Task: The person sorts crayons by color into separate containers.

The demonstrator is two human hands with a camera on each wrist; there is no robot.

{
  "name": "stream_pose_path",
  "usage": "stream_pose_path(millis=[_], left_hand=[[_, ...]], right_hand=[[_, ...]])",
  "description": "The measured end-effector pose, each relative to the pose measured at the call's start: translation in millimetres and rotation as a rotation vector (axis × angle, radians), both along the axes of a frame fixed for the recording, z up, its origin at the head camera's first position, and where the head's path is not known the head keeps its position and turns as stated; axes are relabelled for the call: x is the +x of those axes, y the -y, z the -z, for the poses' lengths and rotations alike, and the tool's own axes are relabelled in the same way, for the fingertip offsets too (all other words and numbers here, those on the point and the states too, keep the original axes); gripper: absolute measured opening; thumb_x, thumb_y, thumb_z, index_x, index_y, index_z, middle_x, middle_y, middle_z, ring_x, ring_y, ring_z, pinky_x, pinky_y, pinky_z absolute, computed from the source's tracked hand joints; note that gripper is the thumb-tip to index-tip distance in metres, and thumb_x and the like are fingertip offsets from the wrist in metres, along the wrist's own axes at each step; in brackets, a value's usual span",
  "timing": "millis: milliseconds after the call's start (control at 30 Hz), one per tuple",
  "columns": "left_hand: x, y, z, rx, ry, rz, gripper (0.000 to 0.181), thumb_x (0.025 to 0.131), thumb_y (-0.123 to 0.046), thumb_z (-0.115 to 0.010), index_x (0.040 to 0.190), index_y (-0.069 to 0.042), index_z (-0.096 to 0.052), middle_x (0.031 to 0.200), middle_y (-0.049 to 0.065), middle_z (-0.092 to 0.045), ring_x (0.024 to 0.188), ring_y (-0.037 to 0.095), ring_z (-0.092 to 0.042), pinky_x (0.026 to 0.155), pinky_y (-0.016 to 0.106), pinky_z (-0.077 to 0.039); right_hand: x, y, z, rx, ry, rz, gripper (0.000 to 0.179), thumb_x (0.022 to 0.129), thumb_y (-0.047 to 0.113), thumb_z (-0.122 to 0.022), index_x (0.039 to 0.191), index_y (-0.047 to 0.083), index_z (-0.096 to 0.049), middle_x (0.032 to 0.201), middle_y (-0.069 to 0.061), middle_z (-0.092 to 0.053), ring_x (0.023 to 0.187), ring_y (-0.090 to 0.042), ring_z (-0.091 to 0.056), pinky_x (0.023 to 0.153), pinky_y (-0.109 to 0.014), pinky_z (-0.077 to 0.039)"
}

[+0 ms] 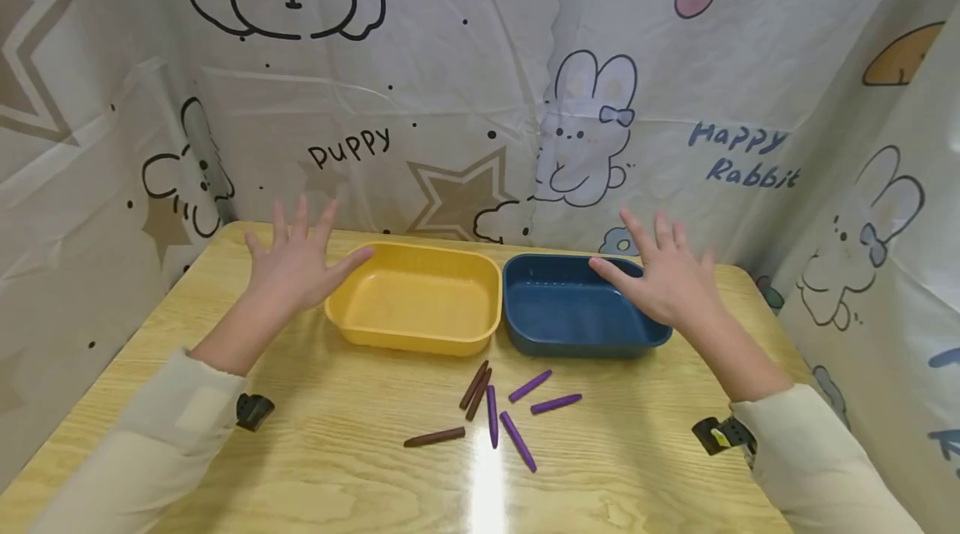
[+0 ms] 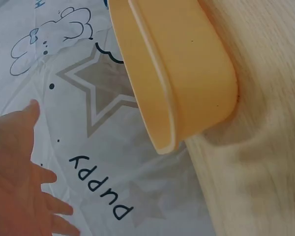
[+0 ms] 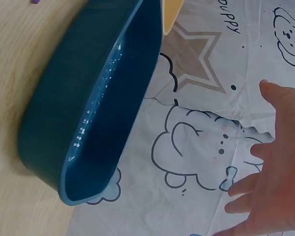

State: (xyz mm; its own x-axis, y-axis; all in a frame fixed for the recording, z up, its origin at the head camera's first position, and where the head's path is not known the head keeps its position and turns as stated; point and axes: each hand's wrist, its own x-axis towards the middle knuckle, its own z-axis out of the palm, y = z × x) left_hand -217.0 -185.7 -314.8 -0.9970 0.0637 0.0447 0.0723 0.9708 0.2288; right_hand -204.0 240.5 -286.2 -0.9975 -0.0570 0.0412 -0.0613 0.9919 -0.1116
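My left hand (image 1: 288, 267) is held with fingers spread over the left end of the yellow bin (image 1: 416, 342), its thumb overlapping the rim in the head view. Over the right end of the dark blue bin (image 1: 585, 346) my right hand (image 1: 671, 276) hovers, fingers spread too, with nothing in it. Both bins look bare inside and stand side by side. In front of them lie several purple crayons (image 1: 518, 441), and brown crayons (image 1: 435, 436) lie just to their left. The left wrist view shows the left hand (image 2: 14, 172) apart from the yellow bin.
The wooden table (image 1: 337, 467) ends just behind the bins. A printed cloth (image 1: 465, 84) with puppies, rabbits and stars hangs behind it and along both sides. Each sleeve carries a small black wrist device, such as the right one (image 1: 723, 436).
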Motion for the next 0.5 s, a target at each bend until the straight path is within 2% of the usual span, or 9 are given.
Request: stream_pose_path(millis=[67,133,300,400,500], left_hand=[[-0.3,1.8,1.5,0.011,0.007,-0.002,0.095,0.082,-0.079,-0.024,0.151,-0.023,0.007,0.153,0.024,0.011,0.137,0.051,0.012,0.097,0.078,0.002],[-0.3,3.7,3.7,0.015,0.0,-0.003,0.095,0.082,-0.079,-0.024,0.152,-0.02,0.004,0.154,0.026,0.001,0.138,0.053,-0.002,0.097,0.077,-0.01],[-0.2,9.8,11.7,0.059,-0.019,0.008,0.093,0.086,-0.073,-0.029,0.151,-0.008,-0.01,0.146,0.033,-0.025,0.127,0.054,-0.03,0.092,0.07,-0.032],[-1.2,13.9,16.6,0.115,0.011,0.016,0.088,0.09,-0.064,-0.037,0.149,-0.002,-0.015,0.142,0.034,-0.03,0.126,0.052,-0.034,0.092,0.067,-0.035],[-0.9,16.7,20.0,0.171,0.051,0.016,0.081,0.093,-0.053,-0.045,0.147,0.002,-0.02,0.141,0.034,-0.031,0.127,0.05,-0.034,0.096,0.064,-0.034]], right_hand=[[1.1,0,1.0,-0.004,-0.001,-0.015,0.091,0.08,0.08,-0.028,0.151,0.03,0.0,0.154,-0.027,-0.003,0.139,-0.051,-0.004,0.099,-0.075,-0.007],[2.6,-1,2.7,-0.002,-0.011,-0.04,0.09,0.081,0.078,-0.03,0.152,0.027,-0.007,0.153,-0.028,-0.009,0.138,-0.051,-0.012,0.1,-0.073,-0.015],[7.2,-4,10.7,-0.024,-0.033,-0.105,0.087,0.084,0.071,-0.039,0.148,0.014,-0.026,0.148,-0.028,-0.027,0.132,-0.048,-0.03,0.095,-0.066,-0.034],[9.7,-6,18.1,-0.027,-0.049,-0.144,0.084,0.084,0.068,-0.044,0.145,0.011,-0.034,0.144,-0.024,-0.037,0.129,-0.044,-0.038,0.093,-0.062,-0.039],[12.3,-7,26.1,-0.021,-0.073,-0.167,0.078,0.084,0.063,-0.051,0.142,0.012,-0.04,0.139,-0.021,-0.046,0.123,-0.041,-0.047,0.086,-0.056,-0.046]])
